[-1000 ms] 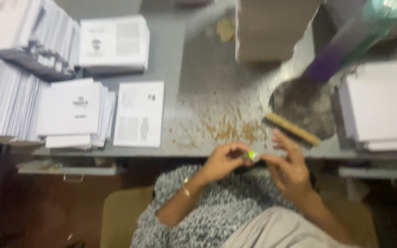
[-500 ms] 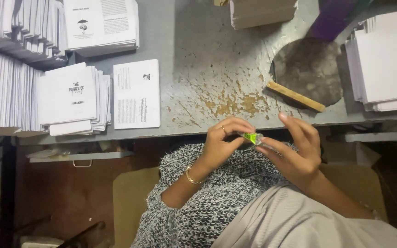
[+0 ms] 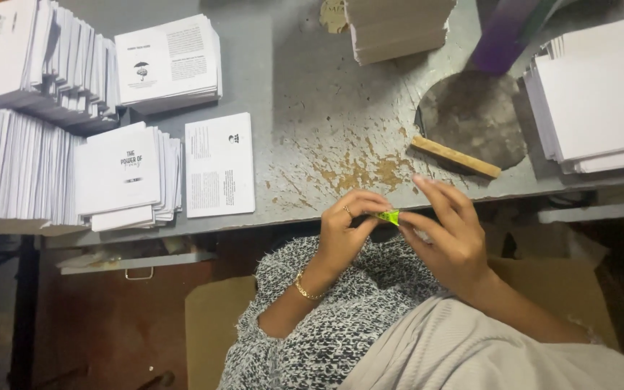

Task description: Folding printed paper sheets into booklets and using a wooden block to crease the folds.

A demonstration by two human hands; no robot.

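My left hand (image 3: 347,232) and my right hand (image 3: 448,232) meet just below the front edge of the grey table (image 3: 305,94). Between their fingertips they pinch a small bright green thing (image 3: 389,216); I cannot tell what it is. A ring is on my left hand and a gold bracelet (image 3: 305,290) on that wrist. A speckled knit garment (image 3: 341,318) covers my lap under the hands.
Stacks of white booklets (image 3: 30,123) fill the table's left side, with one single booklet (image 3: 219,165) lying flat. More white stacks (image 3: 601,94) sit at the right. A wooden stick (image 3: 455,157) lies by a round dark patch (image 3: 473,118). A cardboard stack (image 3: 399,29) stands at the back.
The view has shifted, so the table sits higher in frame. Both hands stay together on the green thing, fingers working it slightly.
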